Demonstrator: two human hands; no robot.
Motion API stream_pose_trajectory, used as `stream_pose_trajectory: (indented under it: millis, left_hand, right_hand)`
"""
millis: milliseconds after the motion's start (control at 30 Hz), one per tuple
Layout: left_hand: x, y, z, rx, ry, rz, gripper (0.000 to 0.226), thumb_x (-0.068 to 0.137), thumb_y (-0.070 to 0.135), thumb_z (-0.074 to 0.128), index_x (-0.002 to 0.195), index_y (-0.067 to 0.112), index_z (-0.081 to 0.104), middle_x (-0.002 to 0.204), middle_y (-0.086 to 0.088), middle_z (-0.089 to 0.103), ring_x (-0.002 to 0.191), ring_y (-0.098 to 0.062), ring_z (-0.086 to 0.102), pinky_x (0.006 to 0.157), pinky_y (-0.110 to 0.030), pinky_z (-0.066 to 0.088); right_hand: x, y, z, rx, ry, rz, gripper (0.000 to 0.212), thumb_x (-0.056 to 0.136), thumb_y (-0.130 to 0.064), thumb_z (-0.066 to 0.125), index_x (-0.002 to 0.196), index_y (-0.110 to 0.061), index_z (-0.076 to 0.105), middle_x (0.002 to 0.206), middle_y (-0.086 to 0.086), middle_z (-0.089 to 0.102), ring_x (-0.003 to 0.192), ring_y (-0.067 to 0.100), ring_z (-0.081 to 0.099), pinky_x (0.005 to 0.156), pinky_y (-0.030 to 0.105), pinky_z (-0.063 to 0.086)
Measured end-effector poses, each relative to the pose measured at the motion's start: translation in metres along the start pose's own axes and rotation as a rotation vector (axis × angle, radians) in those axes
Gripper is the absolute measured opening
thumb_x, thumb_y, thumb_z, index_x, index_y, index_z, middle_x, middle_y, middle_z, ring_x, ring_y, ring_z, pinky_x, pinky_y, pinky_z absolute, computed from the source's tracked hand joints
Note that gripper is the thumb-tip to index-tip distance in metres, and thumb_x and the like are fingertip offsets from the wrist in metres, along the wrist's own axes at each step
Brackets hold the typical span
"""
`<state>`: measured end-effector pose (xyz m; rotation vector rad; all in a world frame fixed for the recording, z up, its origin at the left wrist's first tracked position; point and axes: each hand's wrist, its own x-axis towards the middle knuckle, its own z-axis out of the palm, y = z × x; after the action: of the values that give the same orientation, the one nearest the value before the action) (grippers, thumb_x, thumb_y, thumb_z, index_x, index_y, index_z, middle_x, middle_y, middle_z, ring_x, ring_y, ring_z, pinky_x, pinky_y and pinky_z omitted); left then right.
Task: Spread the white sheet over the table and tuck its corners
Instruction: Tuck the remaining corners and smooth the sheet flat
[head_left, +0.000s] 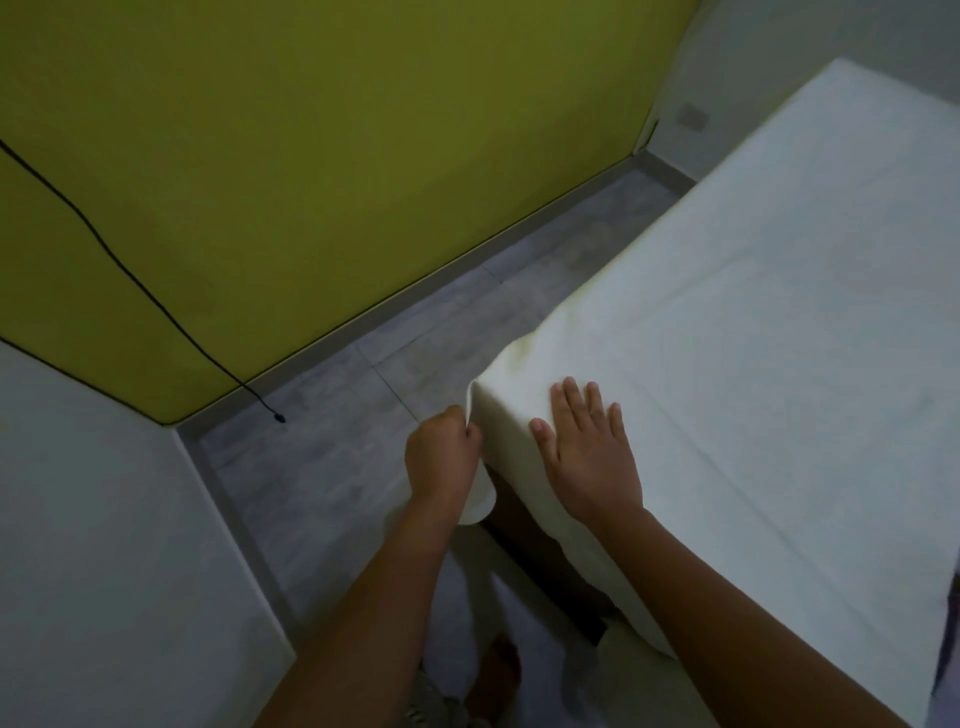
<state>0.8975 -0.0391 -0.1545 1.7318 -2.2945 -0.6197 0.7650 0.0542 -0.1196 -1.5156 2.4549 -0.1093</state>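
Note:
The white sheet (753, 322) lies spread over the table and fills the right half of the view, with a few long creases. At the near left corner my left hand (441, 460) pinches a hanging fold of the sheet just beside the table's edge. My right hand (587, 447) lies flat, fingers apart, on top of the sheet at that same corner. Below the corner a dark part of the table frame (535, 540) shows under the hanging cloth.
A yellow-green wall (311, 156) stands to the left, with a black cable (130, 270) running down it to the grey tiled floor (363, 415). A white wall (104, 545) is at the near left. My foot (498, 675) shows on the floor below.

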Motion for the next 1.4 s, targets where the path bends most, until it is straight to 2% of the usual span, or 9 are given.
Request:
stream_pose_trajectory:
  millis: [67, 200, 300, 400, 533, 767, 900, 1100, 1400]
  left_hand:
    - [-0.003, 0.000, 0.001, -0.006, 0.012, -0.001, 0.024, 0.095, 0.024, 0.047, 0.072, 0.016, 0.046, 0.068, -0.001, 0.051, 0.063, -0.015, 0.048, 0.056, -0.026, 0.031]
    - [-0.008, 0.003, 0.007, -0.031, -0.093, -0.021, 0.024, 0.094, 0.027, 0.048, 0.073, 0.017, 0.047, 0.076, -0.005, 0.060, 0.064, -0.015, 0.050, 0.055, -0.026, 0.032]
    - [0.001, 0.002, -0.001, -0.176, -0.308, -0.015, 0.017, 0.090, 0.030, 0.055, 0.080, 0.016, 0.053, 0.083, -0.003, 0.062, 0.074, -0.017, 0.057, 0.060, -0.030, 0.043]
    - [0.007, -0.011, -0.017, -0.219, -0.519, 0.037, 0.016, 0.083, 0.027, 0.061, 0.099, 0.021, 0.060, 0.104, 0.000, 0.064, 0.091, -0.018, 0.061, 0.079, -0.034, 0.052]
    - [0.016, -0.022, -0.049, -0.161, -0.416, 0.039, 0.026, 0.088, 0.018, 0.053, 0.114, 0.017, 0.059, 0.118, -0.003, 0.062, 0.103, -0.021, 0.059, 0.085, -0.033, 0.048]
    - [0.043, 0.002, -0.087, -0.045, -0.191, 0.158, 0.039, 0.097, 0.019, 0.038, 0.134, 0.016, 0.049, 0.133, -0.007, 0.056, 0.116, -0.026, 0.055, 0.089, -0.034, 0.044]
    - [0.062, 0.015, -0.094, 0.151, -0.158, 0.255, 0.037, 0.098, 0.020, 0.038, 0.131, 0.008, 0.050, 0.132, -0.014, 0.055, 0.119, -0.032, 0.052, 0.096, -0.037, 0.040]
    - [0.107, 0.021, -0.091, 0.335, -0.198, 0.368, 0.048, 0.101, 0.027, 0.029, 0.144, 0.005, 0.031, 0.155, -0.013, 0.027, 0.144, -0.028, 0.021, 0.116, -0.046, 0.019]
    - [0.222, -0.004, -0.085, 0.439, -0.391, 0.557, 0.051, 0.103, 0.030, 0.022, 0.149, 0.008, 0.020, 0.159, -0.011, 0.014, 0.147, -0.025, 0.010, 0.117, -0.047, 0.007]
  right_hand:
    - [0.000, 0.000, 0.000, 0.003, -0.001, 0.001, 0.076, 0.089, -0.060, -0.011, 0.153, -0.021, 0.003, 0.161, -0.002, -0.002, 0.147, 0.019, -0.011, 0.121, 0.044, 0.000]
    - [0.000, 0.000, -0.001, 0.009, -0.014, 0.004, 0.069, 0.094, -0.058, -0.004, 0.153, -0.021, 0.003, 0.161, -0.002, -0.003, 0.147, 0.019, -0.012, 0.121, 0.043, -0.002]
    - [0.000, 0.001, -0.003, 0.021, -0.039, 0.000, 0.067, 0.095, -0.054, 0.000, 0.153, -0.021, 0.003, 0.161, -0.002, -0.003, 0.147, 0.019, -0.011, 0.120, 0.044, -0.003]
    - [0.000, 0.003, -0.004, 0.078, -0.055, -0.003, 0.063, 0.098, -0.051, 0.005, 0.153, -0.020, 0.005, 0.161, -0.001, -0.001, 0.147, 0.019, -0.009, 0.120, 0.044, -0.005]
    - [0.000, 0.001, -0.008, 0.125, -0.047, 0.023, 0.060, 0.100, -0.048, 0.008, 0.152, -0.019, 0.006, 0.161, 0.000, 0.001, 0.148, 0.020, -0.007, 0.120, 0.044, -0.005]
    - [0.010, -0.015, -0.025, 0.102, -0.042, 0.049, 0.062, 0.100, -0.048, 0.007, 0.153, -0.016, 0.007, 0.161, 0.002, 0.000, 0.148, 0.024, -0.006, 0.119, 0.046, -0.004]
    - [0.027, -0.029, -0.034, 0.070, -0.061, 0.044, 0.061, 0.100, -0.047, 0.008, 0.152, -0.015, 0.008, 0.161, 0.004, 0.000, 0.148, 0.027, -0.005, 0.117, 0.047, -0.005]
    - [0.072, -0.053, -0.039, 0.080, -0.093, 0.068, 0.059, 0.101, -0.044, 0.012, 0.152, -0.014, 0.011, 0.161, 0.006, 0.003, 0.148, 0.027, -0.004, 0.117, 0.048, -0.006]
    - [0.172, -0.082, -0.025, 0.098, -0.177, 0.293, 0.058, 0.101, -0.039, 0.017, 0.152, -0.012, 0.014, 0.161, 0.007, 0.004, 0.148, 0.029, -0.003, 0.118, 0.049, -0.003]
